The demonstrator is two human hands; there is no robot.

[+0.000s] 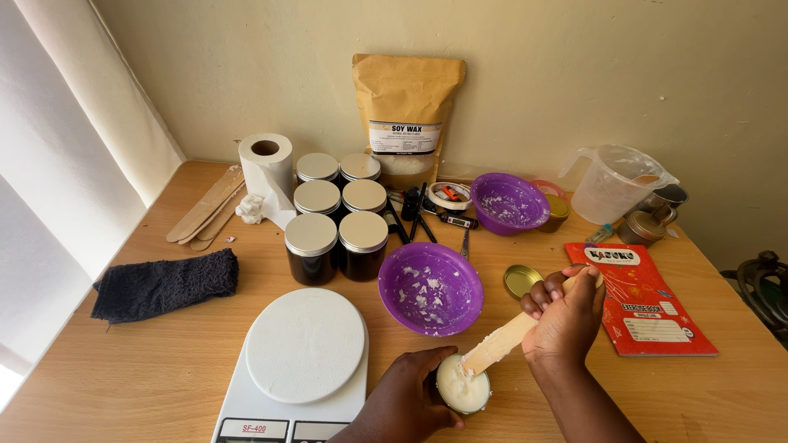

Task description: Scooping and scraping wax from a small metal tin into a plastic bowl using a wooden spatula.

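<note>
My left grip (pixel 406 394) wraps the small wax-filled jar (pixel 462 384) at the worktop's (pixel 164 361) near edge. My right grip (pixel 566 320) pinches the wooden stick (pixel 509 335). I'd best press gently, keeping the jar steady and wax off the scale (pixel 304 361) just left.

From here the scale (pixel 287 410) display's cut off by the bottom edge, and my left hand (pixel 406 402) hides most of the jar (pixel 462 385).
</note>
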